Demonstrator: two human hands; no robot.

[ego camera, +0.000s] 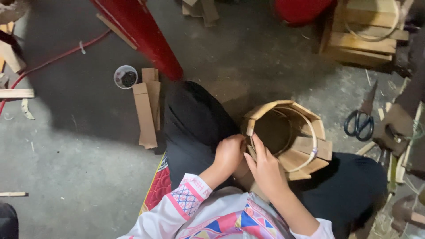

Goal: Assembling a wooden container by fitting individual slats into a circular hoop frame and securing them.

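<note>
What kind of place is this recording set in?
Probably a small woodcraft workshop with a bare concrete floor. Cut wooden slats lie about, scissors lie nearby, and both hands work a half-built wooden-slat bucket.

A small round tub of wooden staves [287, 137] rests on the seated person's lap, tipped so its open mouth faces up and slightly away, the dark hollow inside plain to see. The staves are short, pale tan slats standing side by side in a ring, their top ends uneven, some leaning outward on the far and right sides. A thin light hoop [313, 146] runs around the inside of the ring, bound at one spot on the right. The near-left edge of the tub sits against the person's two hands, between the knees.
</note>
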